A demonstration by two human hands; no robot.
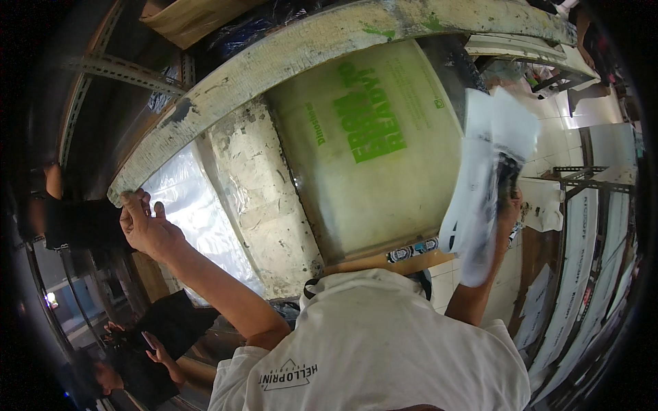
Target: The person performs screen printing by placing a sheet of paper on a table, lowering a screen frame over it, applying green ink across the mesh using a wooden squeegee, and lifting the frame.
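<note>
My right hand (pixel 508 204) is closed on a bunch of white, translucent plastic sheets (pixel 473 185) with dark printing, smeared by motion; some of the fingers are hidden behind them. Beside it, a translucent sheet with green lettering (pixel 373 144) lies flat on the work table. My left hand (pixel 145 222) is stretched out to the far left, fingers partly curled and the thumb apart. Its fingertips reach the end of a long paint-crusted beam (pixel 274 68), and whether they press on it I cannot tell. Close to that hand lies shiny clear plastic (pixel 195 212).
A paint-stained board (pixel 253 164) lies between the shiny plastic and the green-printed sheet. Metal shelving (pixel 130 74) rises at the far left. At the lower left is another person's hand (pixel 161 353). Long printed packages (pixel 579 274) fill a rack at the right, beyond a tiled floor.
</note>
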